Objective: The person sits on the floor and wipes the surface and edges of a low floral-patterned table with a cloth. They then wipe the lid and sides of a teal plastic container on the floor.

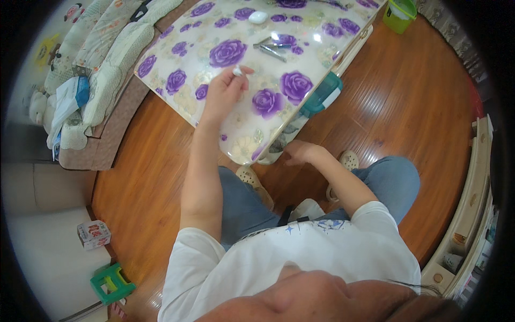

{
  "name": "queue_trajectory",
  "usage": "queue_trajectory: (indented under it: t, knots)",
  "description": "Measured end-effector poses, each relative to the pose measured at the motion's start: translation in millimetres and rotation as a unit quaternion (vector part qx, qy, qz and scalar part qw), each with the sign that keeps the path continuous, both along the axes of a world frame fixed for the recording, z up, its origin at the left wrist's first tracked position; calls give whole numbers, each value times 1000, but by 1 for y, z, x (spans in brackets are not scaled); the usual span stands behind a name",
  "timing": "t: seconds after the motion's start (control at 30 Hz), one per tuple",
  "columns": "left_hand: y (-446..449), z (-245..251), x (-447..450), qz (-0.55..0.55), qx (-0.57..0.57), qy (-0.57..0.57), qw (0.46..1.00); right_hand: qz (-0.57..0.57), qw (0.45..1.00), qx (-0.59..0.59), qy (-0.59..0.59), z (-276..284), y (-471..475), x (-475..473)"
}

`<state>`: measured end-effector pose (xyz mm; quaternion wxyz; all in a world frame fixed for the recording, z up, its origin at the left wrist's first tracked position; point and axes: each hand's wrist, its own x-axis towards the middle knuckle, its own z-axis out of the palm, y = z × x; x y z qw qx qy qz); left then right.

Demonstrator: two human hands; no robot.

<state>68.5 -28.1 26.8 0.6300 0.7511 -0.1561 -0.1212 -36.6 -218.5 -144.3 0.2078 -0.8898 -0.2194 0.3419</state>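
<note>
My left hand (229, 86) is over the tabletop, with a small white object (237, 71) pinched between thumb and fingers. It is too small to identify. Beneath it spreads a table cover with purple roses (265, 102). Beyond the hand lie some slim metal tools (272, 50), their exact kind unclear. Farther off rests a smooth white oval object (258, 17). My right hand (301, 153) hangs lower, beside the table's near corner, close to the part under the top. Its fingers are bent downward, and whether they hold anything is not visible.
A teal plastic box (325, 96) juts from beneath the table's right edge. A lime-green bin (399, 16) stands at the far right. On the left is a sofa (100, 149) with cushions. A green stool (112, 283) and a carton (94, 234) sit lower left; a long cabinet (462, 209) runs along the right.
</note>
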Motion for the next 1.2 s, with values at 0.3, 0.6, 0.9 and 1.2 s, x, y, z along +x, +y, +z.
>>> queue_trajectory:
  t: [0.3,0.6,0.9,1.2]
  knots:
    - [-20,22,-43,-243,-150,58,956,-138,926,342,-83,184,-56,-23]
    - [-53,8,-80,-294,-174,188,921,-283,785,544,-86,189,-57,-35]
    - [-89,5,-78,-53,-377,182,907,-318,783,457,-276,177,-48,-39]
    - [-101,-1,-83,-67,-405,236,881,-290,803,357,-379,167,-51,-25]
